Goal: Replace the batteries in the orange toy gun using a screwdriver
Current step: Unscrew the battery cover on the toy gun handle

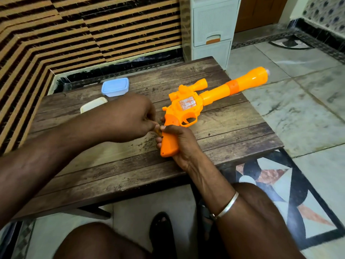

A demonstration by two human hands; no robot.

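The orange toy gun (188, 107) lies on its side on the wooden table (233, 128), its long barrel pointing to the far right past the table's edge. My right hand (182, 144) grips the gun's handle from the right side. My left hand (130, 118) is curled round a small screwdriver (158, 133), of which only a short yellow-orange piece shows. The tool's tip sits at a dark screw hole on the upper left of the handle. The rest of the screwdriver is hidden inside my fist.
A small blue plastic box (115, 86) stands at the table's far side, and a cream lid or box (93, 105) lies partly hidden behind my left hand. A white drawer unit (214, 28) stands behind the table. My knees and a dark sandal are below the front edge.
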